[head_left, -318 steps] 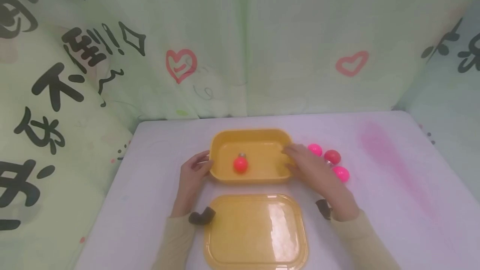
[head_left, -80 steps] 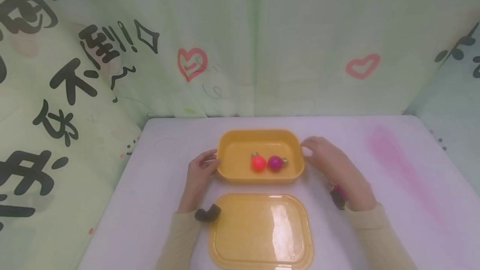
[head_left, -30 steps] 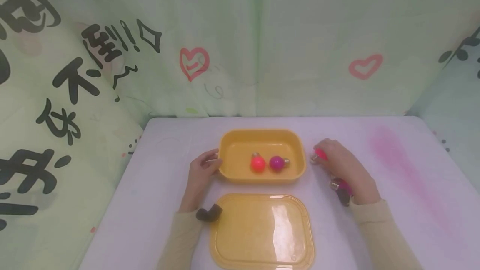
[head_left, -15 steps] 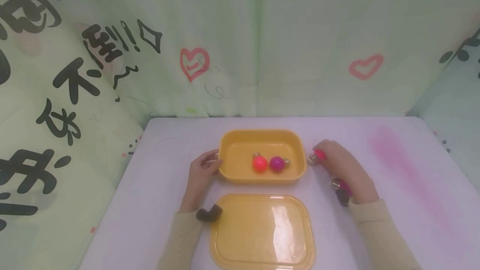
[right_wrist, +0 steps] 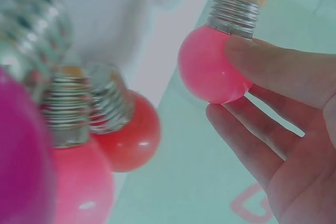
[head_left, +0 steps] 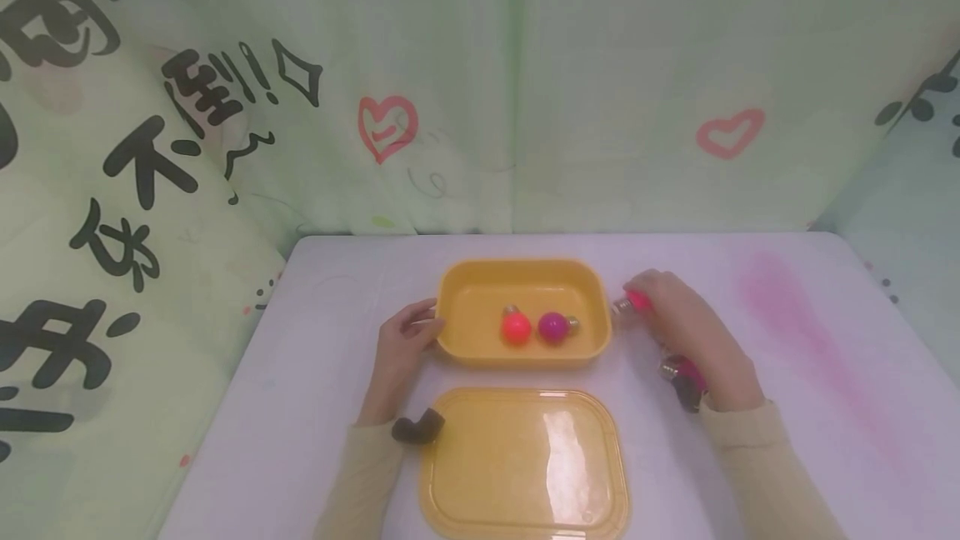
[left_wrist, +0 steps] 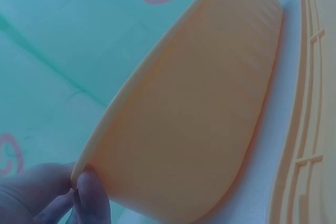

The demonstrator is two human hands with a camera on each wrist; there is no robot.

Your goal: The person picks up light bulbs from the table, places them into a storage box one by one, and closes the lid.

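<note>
the right hand [head_left: 686, 325] pinched a pink bulb [right_wrist: 207, 66] by its globe, just beside the yellow box [head_left: 540, 294] at three o'clock; the left hand [head_left: 399, 348] pinched the box's nine o'clock rim. the bulb seemed light, stiff, slick, probably fragile: best gripped gently there.

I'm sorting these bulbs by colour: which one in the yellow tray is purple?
The purple bulb is the right one of two in the tray, its screw base pointing right; the pinkish-red bulb lies left of it.
</note>
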